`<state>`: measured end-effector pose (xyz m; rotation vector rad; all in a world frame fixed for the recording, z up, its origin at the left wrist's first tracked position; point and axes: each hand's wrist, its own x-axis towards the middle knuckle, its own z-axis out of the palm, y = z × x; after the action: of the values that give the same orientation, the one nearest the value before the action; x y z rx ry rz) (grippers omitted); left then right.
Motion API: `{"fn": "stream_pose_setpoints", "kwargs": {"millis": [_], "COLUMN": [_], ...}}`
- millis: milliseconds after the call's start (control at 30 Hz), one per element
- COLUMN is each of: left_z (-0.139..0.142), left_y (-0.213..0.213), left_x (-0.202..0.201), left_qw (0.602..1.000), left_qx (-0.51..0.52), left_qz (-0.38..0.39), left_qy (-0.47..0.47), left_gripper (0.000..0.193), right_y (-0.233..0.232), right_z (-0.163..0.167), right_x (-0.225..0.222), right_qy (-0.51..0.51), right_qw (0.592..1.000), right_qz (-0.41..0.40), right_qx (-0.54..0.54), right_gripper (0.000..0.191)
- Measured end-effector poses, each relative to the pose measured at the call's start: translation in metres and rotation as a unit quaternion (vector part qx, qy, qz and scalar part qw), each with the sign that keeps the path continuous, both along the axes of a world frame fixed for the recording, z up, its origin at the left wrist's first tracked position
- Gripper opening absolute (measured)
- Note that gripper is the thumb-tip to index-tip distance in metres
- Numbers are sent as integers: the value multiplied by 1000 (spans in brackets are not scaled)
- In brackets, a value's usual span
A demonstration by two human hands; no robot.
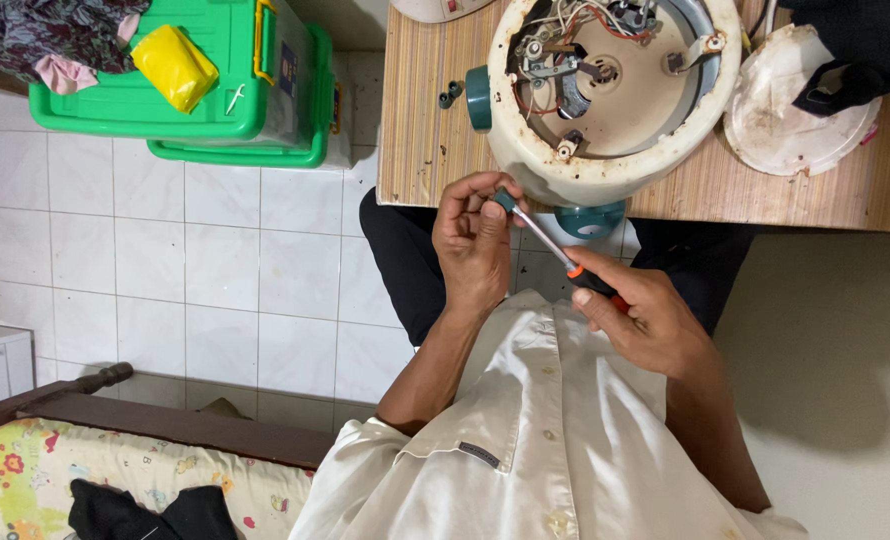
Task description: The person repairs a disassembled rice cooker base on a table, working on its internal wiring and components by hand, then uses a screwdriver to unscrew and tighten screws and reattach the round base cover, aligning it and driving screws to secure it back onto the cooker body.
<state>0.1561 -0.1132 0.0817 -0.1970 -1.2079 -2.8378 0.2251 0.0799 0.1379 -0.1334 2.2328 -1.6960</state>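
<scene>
My right hand [648, 318] grips the black and orange handle of a screwdriver [557, 250]. The metal shaft points up and left to my left hand [473, 240], whose fingers pinch a small dark green part [504, 200] at the screwdriver's tip. Both hands are just below the table edge, in front of an upturned cream rice cooker [605, 90]. The cooker's bottom is open and shows wires and metal parts. A green knob [478, 98] sticks out on its left side.
A wooden table [415, 120] bears the cooker, two small dark screws [450, 94], a round cream bottom plate [790, 110] and a black cloth [855, 50]. On the tiled floor at left stand green plastic bins [235, 110] with a yellow bag [173, 65].
</scene>
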Motion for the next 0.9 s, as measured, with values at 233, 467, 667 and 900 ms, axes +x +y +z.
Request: {"fn": "stream_pose_setpoints", "kwargs": {"millis": [233,467,667,900], "left_z": [21,25,25,30], "left_y": [-2,-2,-1,0], "left_x": [3,17,22,19], "left_qw": [992,990,984,975], "left_qx": [-73,-66,-66,-122], "left_qz": [-9,-52,-73,-49], "left_qy": [99,117,150,180], "left_gripper": [34,36,34,36], "right_y": [11,16,15,7], "right_z": [-41,-72,-92,-97], "right_x": [-4,-7,-16,-18], "right_qy": [11,124,159,121], "right_qw": [991,988,970,965], "right_qz": [26,-21,-14,-35], "right_qx": [-134,-89,-185,-231], "right_gripper": [43,32,30,32]}}
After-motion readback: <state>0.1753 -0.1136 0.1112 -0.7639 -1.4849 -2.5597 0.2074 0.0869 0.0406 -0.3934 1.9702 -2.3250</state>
